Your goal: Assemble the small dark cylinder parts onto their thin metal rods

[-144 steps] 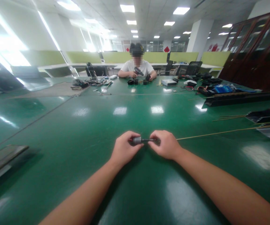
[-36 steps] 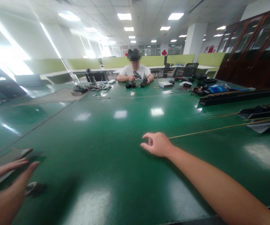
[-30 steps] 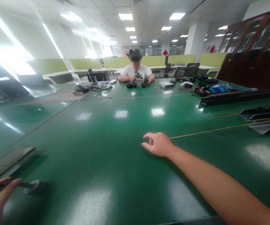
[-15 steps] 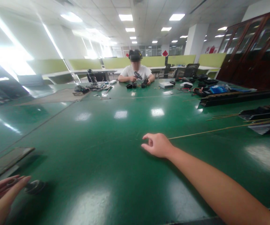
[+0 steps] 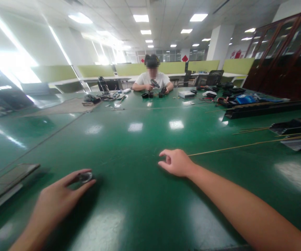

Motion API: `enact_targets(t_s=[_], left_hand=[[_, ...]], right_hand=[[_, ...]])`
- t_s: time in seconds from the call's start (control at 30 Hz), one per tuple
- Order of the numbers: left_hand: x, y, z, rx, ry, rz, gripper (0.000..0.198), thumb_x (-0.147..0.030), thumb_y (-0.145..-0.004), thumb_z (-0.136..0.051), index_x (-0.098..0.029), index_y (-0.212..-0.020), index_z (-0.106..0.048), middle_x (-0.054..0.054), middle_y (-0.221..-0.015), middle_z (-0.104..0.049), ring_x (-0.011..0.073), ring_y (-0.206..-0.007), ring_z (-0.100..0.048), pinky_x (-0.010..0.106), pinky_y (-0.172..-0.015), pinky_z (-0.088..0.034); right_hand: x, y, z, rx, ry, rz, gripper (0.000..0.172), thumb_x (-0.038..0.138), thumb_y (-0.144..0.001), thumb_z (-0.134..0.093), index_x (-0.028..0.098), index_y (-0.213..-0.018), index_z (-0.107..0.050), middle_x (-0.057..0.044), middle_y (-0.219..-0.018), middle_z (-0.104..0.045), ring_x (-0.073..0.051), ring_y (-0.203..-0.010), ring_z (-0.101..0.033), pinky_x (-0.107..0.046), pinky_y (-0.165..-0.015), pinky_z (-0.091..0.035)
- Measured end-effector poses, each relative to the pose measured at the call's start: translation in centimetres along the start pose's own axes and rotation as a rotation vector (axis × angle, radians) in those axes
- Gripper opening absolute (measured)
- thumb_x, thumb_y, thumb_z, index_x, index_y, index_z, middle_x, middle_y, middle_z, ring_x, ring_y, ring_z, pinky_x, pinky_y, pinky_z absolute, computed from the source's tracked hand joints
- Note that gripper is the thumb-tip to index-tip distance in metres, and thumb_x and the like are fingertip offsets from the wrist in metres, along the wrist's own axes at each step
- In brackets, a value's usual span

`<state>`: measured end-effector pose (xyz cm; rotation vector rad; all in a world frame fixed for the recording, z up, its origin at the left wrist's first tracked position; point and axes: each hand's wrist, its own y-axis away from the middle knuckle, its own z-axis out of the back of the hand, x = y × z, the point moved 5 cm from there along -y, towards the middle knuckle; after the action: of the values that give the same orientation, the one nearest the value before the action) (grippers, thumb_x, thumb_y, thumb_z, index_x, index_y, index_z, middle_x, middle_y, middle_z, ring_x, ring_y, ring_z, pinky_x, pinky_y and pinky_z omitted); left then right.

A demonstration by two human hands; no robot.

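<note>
My left hand (image 5: 58,195) is over the left front of the green table, closed on a small round metal part (image 5: 85,176) between thumb and fingers. The part is dark with a shiny rim; blur hides its exact kind. My right hand (image 5: 175,162) rests near the middle of the table, thumb and forefinger apart in a C shape with nothing visible between them. Its other fingers are mostly hidden. A thin yellowish rod (image 5: 226,149) runs rightward from behind my right wrist; whether it touches the hand I cannot tell.
A flat grey panel (image 5: 6,183) lies at the left edge of the green table (image 5: 129,153). Black channels (image 5: 268,108) and thin rods lie at the right. Across the table a person (image 5: 152,78) holds a drill-like tool. Tools and a white box (image 5: 186,94) lie at the back.
My left hand has moved right and forward from the lower left corner, and the small round metal part has come with it. My right hand has kept its place and pose.
</note>
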<state>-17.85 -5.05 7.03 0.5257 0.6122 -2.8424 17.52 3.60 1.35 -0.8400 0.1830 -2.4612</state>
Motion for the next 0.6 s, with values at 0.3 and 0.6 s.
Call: enact_targets(t_s=[0.3, 0.6], left_hand=[[-16.3, -2.2, -12.0, 0.255, 0.472, -0.365, 0.027, -0.033, -0.071, -0.076, -0.019, -0.094, -0.070, 0.003, -0.089, -0.074, 0.0186, -0.077, -0.068, 0.029, -0.073, -0.055], [-16.7, -0.4, -13.3, 0.404, 0.534, -0.520, 0.020, -0.025, -0.078, -0.071, -0.021, -0.097, -0.071, 0.002, -0.094, -0.073, 0.0183, -0.084, -0.068, 0.029, -0.080, -0.052]], right_hand=[[0.1, 0.2, 0.4, -0.080, -0.043, 0.035, 0.043, 0.037, -0.085, -0.065, 0.021, -0.124, -0.060, 0.000, -0.082, -0.072, -0.016, -0.072, -0.066, -0.027, -0.070, -0.046], [0.9, 0.4, 0.5, -0.098, -0.135, 0.092, 0.064, 0.038, -0.084, -0.065, 0.023, -0.140, -0.040, -0.004, -0.104, -0.069, -0.019, -0.087, -0.067, -0.031, -0.083, -0.050]])
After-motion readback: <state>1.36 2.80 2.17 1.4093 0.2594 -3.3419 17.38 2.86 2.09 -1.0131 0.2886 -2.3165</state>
